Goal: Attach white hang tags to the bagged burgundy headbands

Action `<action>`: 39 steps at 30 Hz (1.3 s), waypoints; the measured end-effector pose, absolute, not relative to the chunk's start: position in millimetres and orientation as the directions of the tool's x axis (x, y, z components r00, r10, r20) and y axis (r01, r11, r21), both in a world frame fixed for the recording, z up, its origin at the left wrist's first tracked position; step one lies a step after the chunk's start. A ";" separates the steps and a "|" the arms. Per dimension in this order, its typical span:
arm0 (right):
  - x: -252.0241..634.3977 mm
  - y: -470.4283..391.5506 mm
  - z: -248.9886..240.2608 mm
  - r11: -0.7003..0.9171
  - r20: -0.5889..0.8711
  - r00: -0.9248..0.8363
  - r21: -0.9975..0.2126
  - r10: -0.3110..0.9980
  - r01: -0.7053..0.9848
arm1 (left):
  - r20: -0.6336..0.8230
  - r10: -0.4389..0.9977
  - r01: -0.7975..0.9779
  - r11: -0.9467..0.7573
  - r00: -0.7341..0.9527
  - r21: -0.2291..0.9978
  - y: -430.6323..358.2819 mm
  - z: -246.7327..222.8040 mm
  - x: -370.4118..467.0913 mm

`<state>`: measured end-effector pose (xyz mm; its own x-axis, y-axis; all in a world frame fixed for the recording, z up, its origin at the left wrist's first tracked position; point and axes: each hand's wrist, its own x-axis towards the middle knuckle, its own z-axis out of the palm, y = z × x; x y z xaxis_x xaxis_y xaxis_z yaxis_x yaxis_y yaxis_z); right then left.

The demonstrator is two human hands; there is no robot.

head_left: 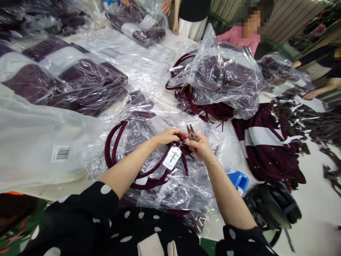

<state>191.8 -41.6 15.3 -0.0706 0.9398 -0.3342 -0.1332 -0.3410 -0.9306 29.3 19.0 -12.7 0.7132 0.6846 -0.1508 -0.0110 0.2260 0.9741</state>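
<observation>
We see our left hand and right hand meeting just above a dark maroon strap garment in a clear crinkled plastic bag, which lies on the white worktop directly beneath our fingers. Our left fingers are pinched together on the thin string of a white paper hang tag with a small printed figure; the tag dangles just below and between both sets of fingers. Our right fingers are clamped on a pair of small metal thread snips, whose pointed blades rise just above the fingertips and stand slightly apart. The blade tips sit close beside our left fingertips; whether they touch the string we cannot tell.

Curved maroon straps loop out to the left of our left fingers, inside the bag. Below and to the right of our right wrist lies a blue plastic object, and further right a heap of black straps. Beyond our fingers a heap of bagged maroon garments rises, with loose maroon pieces with white bands to its right. Far to the left lie flat bagged stacks and a frosted white bag with a barcode label. Other people stand and sit at the far side of the worktop.
</observation>
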 end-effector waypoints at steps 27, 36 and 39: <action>138.3 -129.3 4.6 -0.341 -0.217 0.355 -0.878 0.909 0.335 | -0.183 0.804 -0.214 0.358 0.565 0.909 23.2 -7.3 29.0; 137.4 -106.7 23.5 -0.446 -0.652 0.098 -0.613 0.752 -0.652 | -0.162 0.787 -0.148 0.305 0.596 0.941 20.5 -5.5 27.4; 140.7 -94.9 37.1 -0.442 -0.680 0.046 -0.525 0.732 -0.728 | -0.161 0.784 -0.153 0.309 0.600 0.939 17.9 -6.3 23.3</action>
